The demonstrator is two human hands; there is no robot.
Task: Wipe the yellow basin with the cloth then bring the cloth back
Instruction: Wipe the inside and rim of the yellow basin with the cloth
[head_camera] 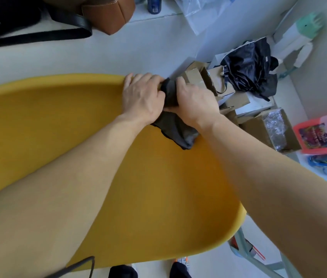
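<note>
Clutching the dark grey soft fabric cloth from both sides, the left hand and the right hand each have their grip clamped on its bunched upper end, fingers curled round the cloth. The two hands sit almost touching, with the wad pinched between them. Below the hands, toward 6 o'clock, the loose tail of the cloth drapes onto the inner wall of the large yellow smooth plastic basin, close to its rim at about 2 o'clock of the basin.

By the look of it, the cloth is light and limp and will fold or slip out of shape unless gathered into a firm pad; holding it by the bunched middle, as now, seems the sound place. The basin's surface looks slick and hard, so the cloth should glide easily, and it appears to need pressing with the palm to wipe properly.

Beyond the rim, toward 2 o'clock, brown cardboard boxes and a crumpled black bag lie on the floor. A brown leather bag stands at 11 o'clock.
</note>
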